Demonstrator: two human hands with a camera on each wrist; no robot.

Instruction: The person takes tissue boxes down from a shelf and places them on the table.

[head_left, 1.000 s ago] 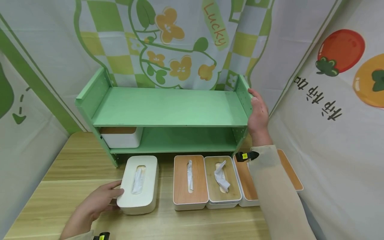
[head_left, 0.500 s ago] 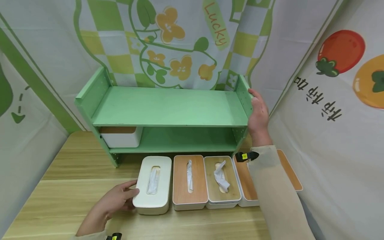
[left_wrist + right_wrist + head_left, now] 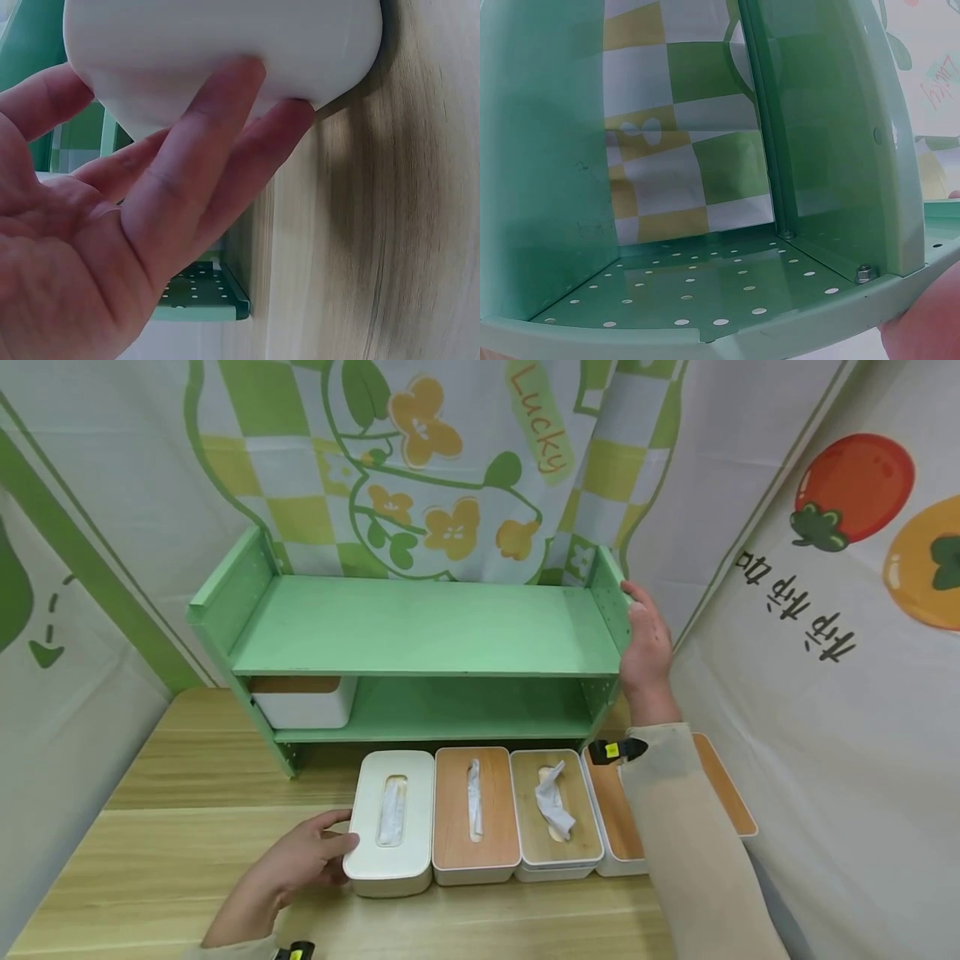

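Observation:
My left hand [image 3: 307, 852] touches the left side of a cream-white tissue box [image 3: 367, 847] on the table, its thumb near the lid's edge. In the left wrist view, extended fingers [image 3: 199, 161] press against the box's wall [image 3: 225, 37]. The white box stands right beside a tissue box with an orange-brown wooden lid [image 3: 453, 818]. To its right sits a tissue box with a paler wooden lid [image 3: 528, 843], a tissue sticking up. My right hand [image 3: 647, 647] rests with extended fingers against the right side panel of the green shelf [image 3: 427, 631]; the right wrist view shows only a part of it.
A white box with a brown top [image 3: 303, 706] sits at the left of the lower shelf. More wooden-lidded boxes [image 3: 615, 814] stand at the right, partly behind my right forearm. Printed curtains enclose the wooden table [image 3: 150, 827] behind and at both sides.
My left hand has slid the cream-white tissue box to the right across the table, closing the gap to the orange-brown-lidded one. The right hand has stayed at the shelf's side.

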